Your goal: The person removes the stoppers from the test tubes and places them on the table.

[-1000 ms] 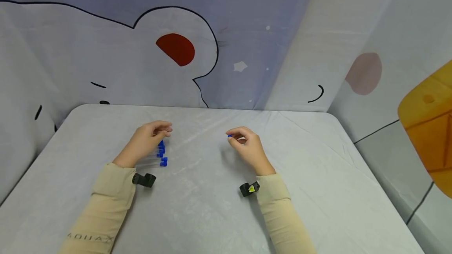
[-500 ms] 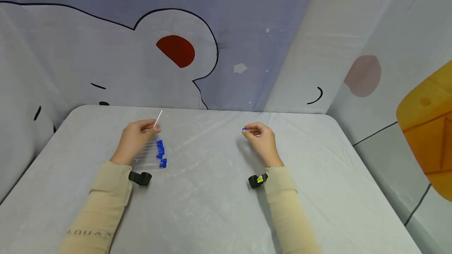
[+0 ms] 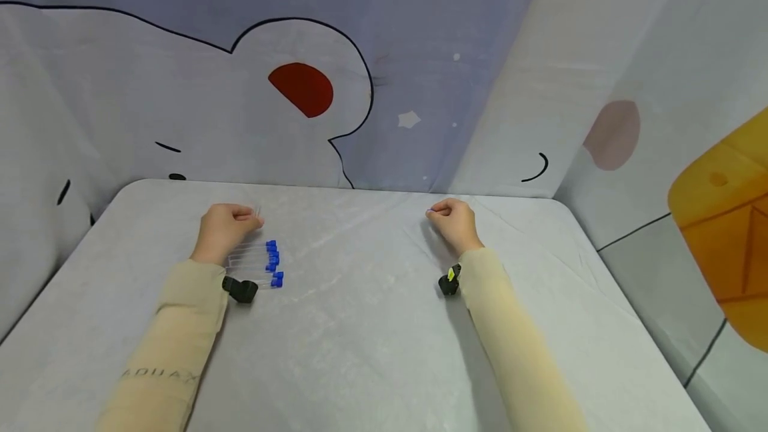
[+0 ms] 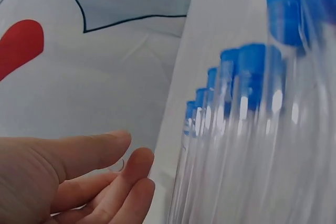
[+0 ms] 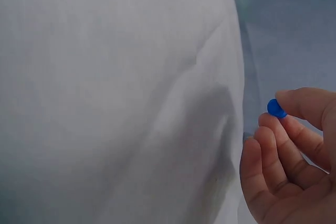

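Observation:
My left hand (image 3: 221, 231) pinches a clear test tube (image 3: 259, 211) between thumb and fingers, beyond the row of tubes. Most of that tube is hidden by the hand; a curved rim shows at the fingertips in the left wrist view. At the table's far right side, my right hand (image 3: 456, 224) pinches a small blue cap (image 5: 274, 108) between thumb and index finger, its other fingers loosely bent. Several clear test tubes with blue caps (image 4: 252, 72) lie side by side just nearer than the left hand, caps pointing right.
A white cloth covers the table (image 3: 348, 325), whose far edge meets a printed fabric backdrop (image 3: 414, 72). Another fabric wall (image 3: 648, 272) stands along the right side. Both wrists carry small black cameras (image 3: 240, 290).
My hands have moved apart, the left one leftward with the tube, the right one rightward and farther back with the blue cap. The tube briefly shows slanted out of the left hand midway.

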`<state>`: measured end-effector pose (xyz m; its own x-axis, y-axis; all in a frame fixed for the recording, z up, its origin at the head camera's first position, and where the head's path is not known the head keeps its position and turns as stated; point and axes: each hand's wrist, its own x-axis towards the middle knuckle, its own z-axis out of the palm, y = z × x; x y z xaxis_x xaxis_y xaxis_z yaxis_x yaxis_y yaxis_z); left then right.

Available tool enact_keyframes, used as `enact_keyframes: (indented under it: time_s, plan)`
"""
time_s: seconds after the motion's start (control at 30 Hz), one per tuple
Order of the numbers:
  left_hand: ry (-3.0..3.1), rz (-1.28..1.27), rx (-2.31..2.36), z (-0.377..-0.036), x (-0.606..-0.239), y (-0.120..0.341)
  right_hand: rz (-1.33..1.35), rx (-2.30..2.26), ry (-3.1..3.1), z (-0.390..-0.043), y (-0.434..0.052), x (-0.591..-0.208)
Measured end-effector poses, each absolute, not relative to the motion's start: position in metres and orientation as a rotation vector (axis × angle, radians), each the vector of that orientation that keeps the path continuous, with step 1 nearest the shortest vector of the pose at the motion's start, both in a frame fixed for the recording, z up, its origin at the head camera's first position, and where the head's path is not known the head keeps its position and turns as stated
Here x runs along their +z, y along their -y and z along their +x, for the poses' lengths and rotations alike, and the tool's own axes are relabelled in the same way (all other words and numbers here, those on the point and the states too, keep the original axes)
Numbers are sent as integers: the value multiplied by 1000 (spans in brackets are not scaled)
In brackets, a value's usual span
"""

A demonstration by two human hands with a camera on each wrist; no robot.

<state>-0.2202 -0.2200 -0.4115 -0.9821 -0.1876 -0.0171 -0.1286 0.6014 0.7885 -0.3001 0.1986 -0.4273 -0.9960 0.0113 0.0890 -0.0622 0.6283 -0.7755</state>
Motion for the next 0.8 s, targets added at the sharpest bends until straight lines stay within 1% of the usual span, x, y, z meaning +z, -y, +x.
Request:
enact_keyframes:
  time_s: [0.3, 0.5, 0.8]
  plan:
    - [2772, 383, -1272, -228, -417, 219, -17, 1100, 2855, -315, -206, -435]
    - [2794, 397, -1213, -229, -421, 222, -55, 1086, 2855, -321, -205, -439]
    - [2856, 411, -1255, -229, -422, 224, -86, 1067, 2870, -321, -203, -439]
